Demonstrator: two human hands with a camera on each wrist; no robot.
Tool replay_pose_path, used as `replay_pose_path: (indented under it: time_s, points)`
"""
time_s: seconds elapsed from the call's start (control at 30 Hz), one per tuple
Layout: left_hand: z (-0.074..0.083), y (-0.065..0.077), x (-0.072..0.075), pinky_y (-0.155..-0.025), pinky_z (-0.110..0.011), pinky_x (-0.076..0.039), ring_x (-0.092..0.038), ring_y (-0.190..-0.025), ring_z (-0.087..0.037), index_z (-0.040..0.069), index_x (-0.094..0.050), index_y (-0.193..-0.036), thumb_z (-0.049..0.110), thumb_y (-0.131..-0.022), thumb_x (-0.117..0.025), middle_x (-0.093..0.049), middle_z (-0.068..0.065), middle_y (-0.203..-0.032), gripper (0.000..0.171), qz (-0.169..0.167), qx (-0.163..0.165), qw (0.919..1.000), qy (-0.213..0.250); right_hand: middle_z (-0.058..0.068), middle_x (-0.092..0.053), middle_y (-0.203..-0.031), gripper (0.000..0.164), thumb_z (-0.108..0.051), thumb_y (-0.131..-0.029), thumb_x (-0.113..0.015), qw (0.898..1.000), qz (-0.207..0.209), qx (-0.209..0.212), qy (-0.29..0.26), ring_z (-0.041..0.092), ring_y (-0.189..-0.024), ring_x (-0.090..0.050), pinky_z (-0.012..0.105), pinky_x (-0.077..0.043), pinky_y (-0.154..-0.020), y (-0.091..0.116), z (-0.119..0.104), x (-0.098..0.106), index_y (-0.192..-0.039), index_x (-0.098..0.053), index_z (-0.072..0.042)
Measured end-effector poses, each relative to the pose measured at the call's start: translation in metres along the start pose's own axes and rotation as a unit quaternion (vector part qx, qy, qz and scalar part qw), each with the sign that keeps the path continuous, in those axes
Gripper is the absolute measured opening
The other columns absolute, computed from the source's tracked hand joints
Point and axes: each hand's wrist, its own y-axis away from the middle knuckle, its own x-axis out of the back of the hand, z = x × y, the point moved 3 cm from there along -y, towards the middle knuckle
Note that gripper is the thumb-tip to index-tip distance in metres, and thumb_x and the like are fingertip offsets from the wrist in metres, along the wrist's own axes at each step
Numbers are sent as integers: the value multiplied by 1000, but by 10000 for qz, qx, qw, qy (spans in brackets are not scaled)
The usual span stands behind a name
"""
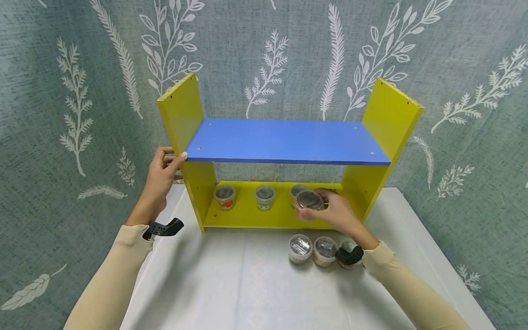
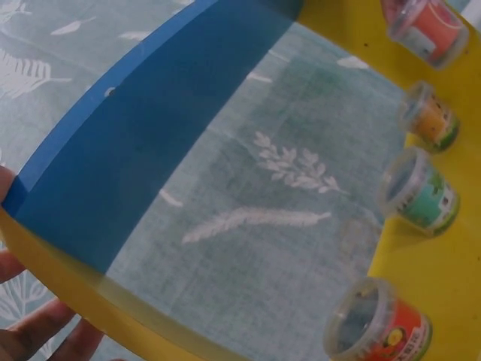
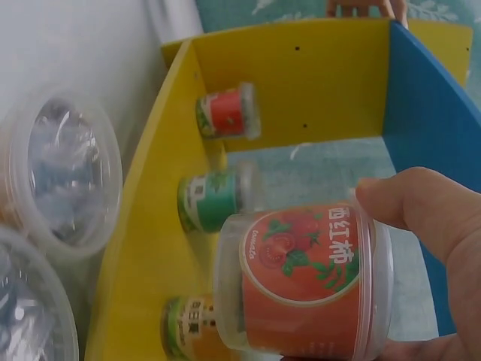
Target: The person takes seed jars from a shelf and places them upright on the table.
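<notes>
My right hand (image 1: 336, 211) holds a clear plastic tub (image 1: 309, 205) in front of the lower board of a yellow and blue shelf (image 1: 284, 142). In the right wrist view the tub shows a red label with tomatoes, and the thumb presses on its rim. On the lower board stand three more tubs: a red-labelled tub (image 1: 225, 197), a green-labelled tub (image 1: 265, 197) and an orange-labelled tub (image 3: 197, 328), the last partly behind the held one. My left hand (image 1: 162, 176) grips the shelf's left side panel, thumb in front at the blue board's corner.
In front of the shelf, on the white table (image 1: 214, 284), stand three lidded tubs, including a left tub (image 1: 300, 249) and a middle tub (image 1: 325, 251); my right wrist partly hides the third. A patterned grey-green cloth (image 1: 264, 59) hangs behind and beside the shelf.
</notes>
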Motion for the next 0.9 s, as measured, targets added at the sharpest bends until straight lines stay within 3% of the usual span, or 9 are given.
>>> replay_pose_path:
  time_s: [0.23,0.9]
  points:
    - [-1,1,0,-87,-47,-40,-48,-106,-22,21,-41,-128,51,-92,-56,-48,-4,-116,49,19,28,10000,-44,-1,-62,-113,74,-53,-71,-79,9999,-120,110,-4,16,-96,-60,36,-50,-80,3,-9,-12,-129,-55,-15]
    - [0,0,2,-85,-44,-40,-45,-108,-22,21,-40,-128,52,-92,-55,-46,-5,-118,50,-8,-5,10000,-21,-5,-62,-108,75,-53,-68,-81,9983,-539,139,-190,15,-97,-59,34,-50,-79,6,-24,-44,-128,-55,-15]
